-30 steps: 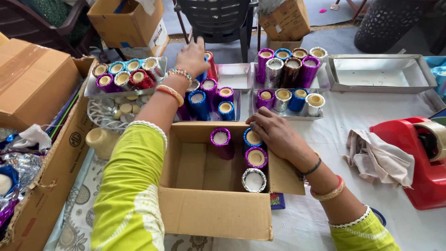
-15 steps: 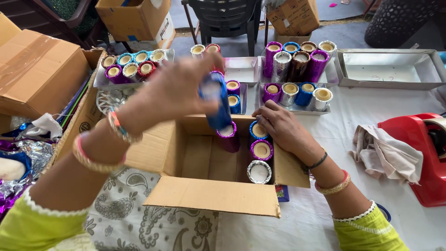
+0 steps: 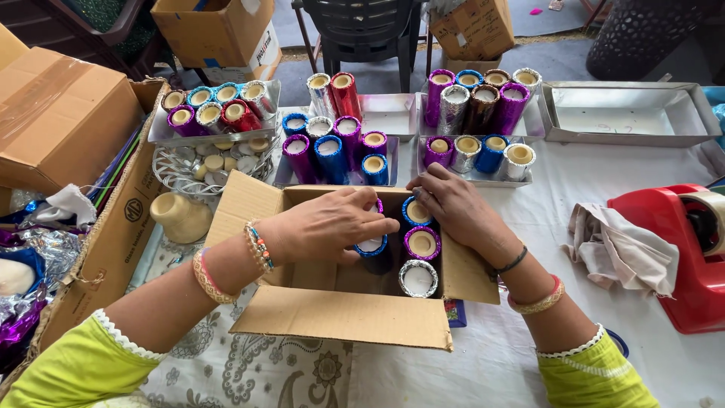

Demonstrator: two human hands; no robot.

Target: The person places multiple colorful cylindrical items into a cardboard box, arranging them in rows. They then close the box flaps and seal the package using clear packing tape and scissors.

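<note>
cardboard box (image 3: 340, 317) on white cloth (image 3: 604, 174); left fingers (image 3: 377, 227) grip blue tube (image 3: 371, 249), right fingers' (image 3: 434, 193) state unclear.

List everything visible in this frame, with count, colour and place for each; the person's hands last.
open carton: one, brown, centre of table.
foil-wrapped tubes in carton: about five showing, blue, purple, silver; one blue tube under the left hand.
metal trays: several, silver, back of table; one bare, the others hold foil tubes in purple, blue, red, silver.
tape dispenser: one, red, right edge.
cloth: one, beige, beside dispenser.
closed carton: one, brown, left.
chair: one, dark, behind table.
left hand: grips the blue tube in the carton.
right hand: rests on tubes at carton's back.
</note>
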